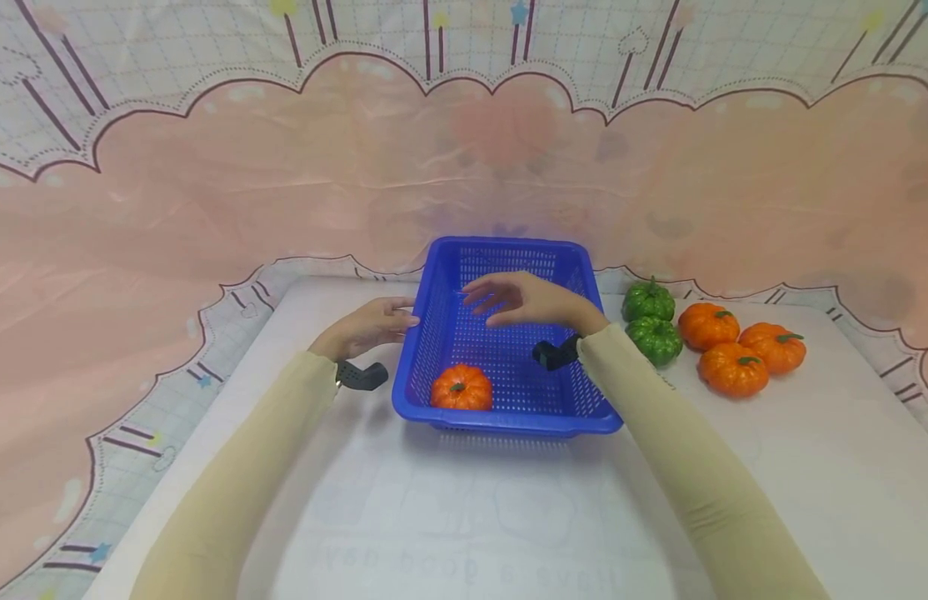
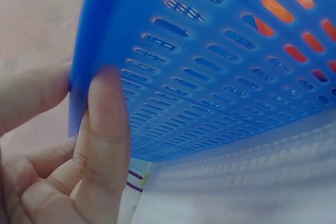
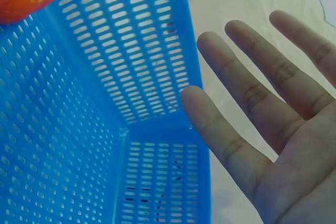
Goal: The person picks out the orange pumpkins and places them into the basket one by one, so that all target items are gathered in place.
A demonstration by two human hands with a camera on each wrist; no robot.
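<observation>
A blue plastic basket (image 1: 509, 422) with slotted walls stands on the white table, and one small orange pumpkin (image 1: 461, 388) lies inside at its near left corner. My left hand (image 1: 370, 323) grips the basket's left rim. In the left wrist view the fingers (image 2: 107, 135) lie on both sides of that rim. Over the far part of the basket hovers my right hand (image 1: 527, 300), holding nothing. The right wrist view shows its fingers (image 3: 252, 95) spread and relaxed. Part of the basket's right side is hidden by the right forearm.
Right of the basket sit two green pumpkins (image 1: 655, 341) and three orange pumpkins (image 1: 734, 369), close together on the white table (image 1: 464, 517). A pink patterned cloth (image 1: 284, 200) hangs behind the basket and runs along the table's sides.
</observation>
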